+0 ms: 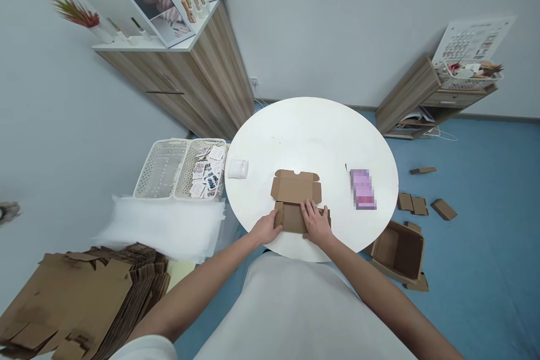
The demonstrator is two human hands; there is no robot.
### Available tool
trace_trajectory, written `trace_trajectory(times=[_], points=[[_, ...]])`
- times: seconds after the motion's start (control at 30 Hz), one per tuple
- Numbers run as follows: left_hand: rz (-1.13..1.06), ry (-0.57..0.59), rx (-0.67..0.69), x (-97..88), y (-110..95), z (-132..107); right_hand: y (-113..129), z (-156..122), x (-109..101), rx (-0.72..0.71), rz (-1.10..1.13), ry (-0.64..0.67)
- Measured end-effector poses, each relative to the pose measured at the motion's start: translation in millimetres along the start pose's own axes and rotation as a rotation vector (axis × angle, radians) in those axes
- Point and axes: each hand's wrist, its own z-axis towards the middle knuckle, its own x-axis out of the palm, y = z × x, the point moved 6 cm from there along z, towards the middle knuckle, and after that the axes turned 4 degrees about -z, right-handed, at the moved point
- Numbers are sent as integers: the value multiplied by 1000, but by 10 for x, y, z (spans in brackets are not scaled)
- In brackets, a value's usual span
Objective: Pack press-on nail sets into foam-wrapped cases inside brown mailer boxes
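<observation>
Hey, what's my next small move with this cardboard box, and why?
Probably settle the end flaps before closing the lid: your left hand is at the left end of the box, your right hand rests over its right part, and the lid lies open.

Head-height view down onto table [312,126]

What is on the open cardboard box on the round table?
The left hand touches the cardboard box at left; the right hand lies across its right part. Cardboard beneath them is covered, as is the tabletop under the box.
</observation>
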Motion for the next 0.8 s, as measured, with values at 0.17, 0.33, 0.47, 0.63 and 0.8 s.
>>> trace_trajectory(times=[0.17,0.33,0.47,0.63,0.8], points=[[122,8,107,46,-2,12,7,6,29,-6,-6,9],[189,-37,129,35,52,92,11,-4,18,5,9,-2],[187,-69,120,-20,59,153,0,4,-5,6,16,6],[180,-119,134,-135,59,257,-26,31,-8,-34,19,45],[195,-165,60,-170,115,343,-9,41,-28,-79,-6,12]])
